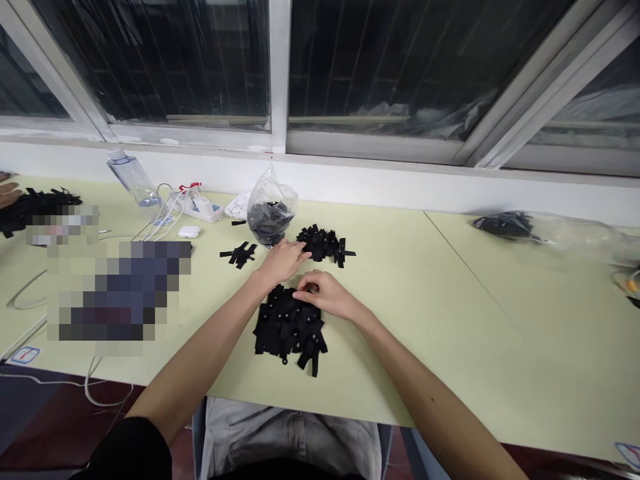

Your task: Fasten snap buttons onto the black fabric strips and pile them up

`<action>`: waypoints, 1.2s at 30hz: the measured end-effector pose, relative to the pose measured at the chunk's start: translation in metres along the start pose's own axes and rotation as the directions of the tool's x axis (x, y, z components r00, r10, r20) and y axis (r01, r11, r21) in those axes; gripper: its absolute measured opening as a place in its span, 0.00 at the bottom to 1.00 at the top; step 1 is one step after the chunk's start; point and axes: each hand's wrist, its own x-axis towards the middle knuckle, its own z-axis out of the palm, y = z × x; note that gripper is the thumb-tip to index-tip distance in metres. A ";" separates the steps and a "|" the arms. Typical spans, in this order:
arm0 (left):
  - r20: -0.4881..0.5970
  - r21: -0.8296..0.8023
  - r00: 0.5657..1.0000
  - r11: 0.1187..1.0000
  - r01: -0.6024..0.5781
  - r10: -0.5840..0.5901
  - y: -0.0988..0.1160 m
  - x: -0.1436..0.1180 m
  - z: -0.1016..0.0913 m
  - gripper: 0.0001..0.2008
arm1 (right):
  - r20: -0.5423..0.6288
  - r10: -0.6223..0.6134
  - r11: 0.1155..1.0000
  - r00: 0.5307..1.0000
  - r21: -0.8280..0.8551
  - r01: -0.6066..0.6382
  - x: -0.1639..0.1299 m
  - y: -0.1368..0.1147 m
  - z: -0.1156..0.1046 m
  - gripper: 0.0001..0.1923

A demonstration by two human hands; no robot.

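Observation:
My left hand (285, 260) reaches over the table with its fingers stretched out at the left edge of a pile of small black fabric strips (325, 245). Thumb and forefinger of my right hand (325, 293) come together in a pinch above the top of a nearer, larger pile of black strips (290, 327); what lies between them is too small to make out. Tiny pale marks show on many pieces in this pile. Behind my left hand stands a clear plastic bag (271, 210) with black pieces inside. A few loose strips (239, 255) lie to its left.
A clear bottle (133, 177), a power strip (203, 208) with white cables and a white earbud case (189, 231) are at the back left. Another person's hand (9, 193) is by black pieces at the far left. A plastic bag (505, 225) lies at the back right.

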 end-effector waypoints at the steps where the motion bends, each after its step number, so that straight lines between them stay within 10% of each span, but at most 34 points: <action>1: -0.012 -0.016 1.000 1.000 -0.004 0.004 0.000 -0.002 -0.002 0.24 | 0.001 0.001 1.000 1.000 0.000 -0.001 0.000 0.000 0.000 0.11; 18: -0.206 -0.442 0.978 0.888 -0.128 0.039 0.020 -0.046 -0.031 0.18 | -0.185 0.021 0.983 0.982 0.185 0.014 0.000 -0.001 -0.016 0.13; 36: -0.188 -0.606 0.980 0.793 -0.059 -0.070 0.036 -0.048 -0.015 0.10 | -0.558 0.051 0.973 0.828 0.215 0.084 -0.004 0.003 -0.022 0.12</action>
